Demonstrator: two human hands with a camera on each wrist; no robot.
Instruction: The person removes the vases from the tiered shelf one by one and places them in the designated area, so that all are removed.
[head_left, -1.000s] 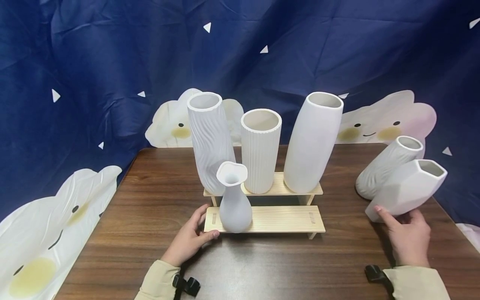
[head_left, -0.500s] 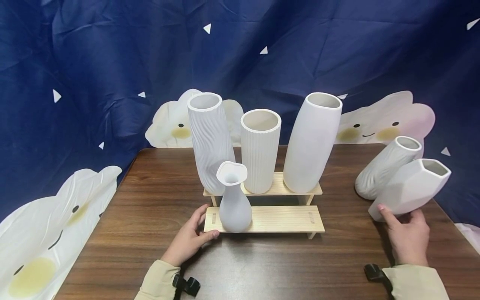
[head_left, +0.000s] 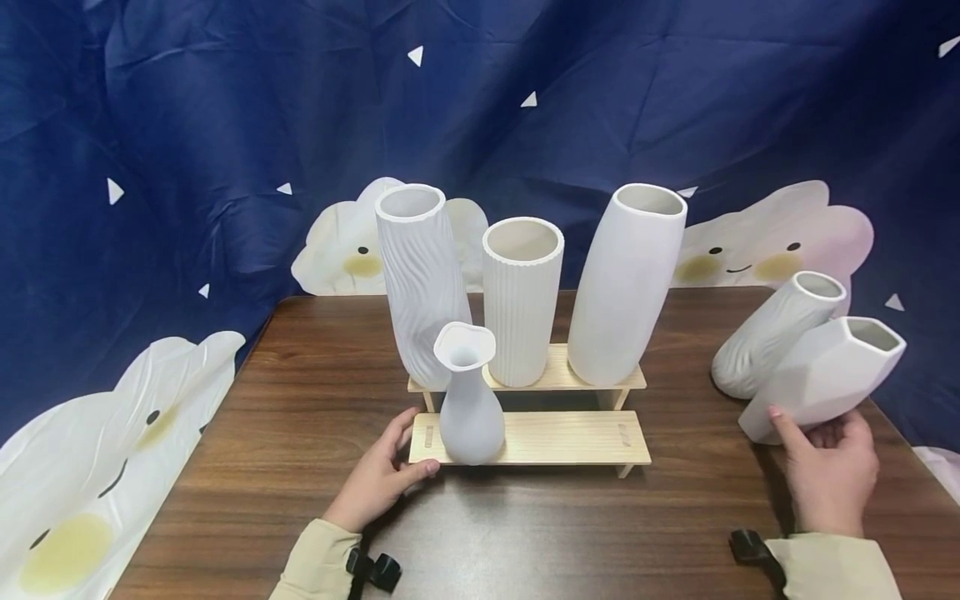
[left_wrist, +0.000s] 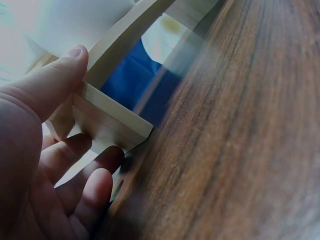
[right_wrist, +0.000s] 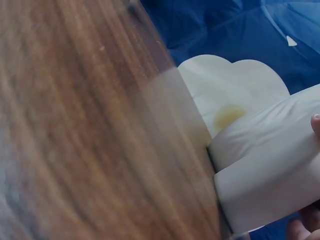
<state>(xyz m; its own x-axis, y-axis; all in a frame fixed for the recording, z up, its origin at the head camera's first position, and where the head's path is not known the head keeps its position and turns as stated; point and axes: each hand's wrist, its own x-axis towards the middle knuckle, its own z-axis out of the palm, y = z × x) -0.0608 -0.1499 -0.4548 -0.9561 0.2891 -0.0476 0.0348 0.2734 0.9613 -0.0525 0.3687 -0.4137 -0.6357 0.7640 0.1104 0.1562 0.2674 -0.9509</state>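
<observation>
In the head view my left hand (head_left: 386,471) grips the left end of a two-step wooden stand (head_left: 562,437). The left wrist view has its thumb (left_wrist: 65,75) along the top board and its fingertips by the stand's leg (left_wrist: 107,120). A small grey vase (head_left: 471,417) with a wavy rim stands on the lower step, close to that hand. Far to the right, my right hand (head_left: 832,471) holds a white faceted vase (head_left: 825,371) low on its body, thumb on the near side. In the right wrist view this vase's base (right_wrist: 270,175) sits at the tabletop.
On the upper step stand a tall wavy-textured vase (head_left: 423,292), a ribbed vase (head_left: 521,308) and a tall smooth vase (head_left: 626,283). A textured vase (head_left: 772,337) is right behind the faceted one. A blue curtain (head_left: 480,100) hangs behind the brown table (head_left: 322,367).
The faceted vase has shifted slightly right and turned a little. My right hand has moved slightly right around it. The left hand and the stand have stayed put.
</observation>
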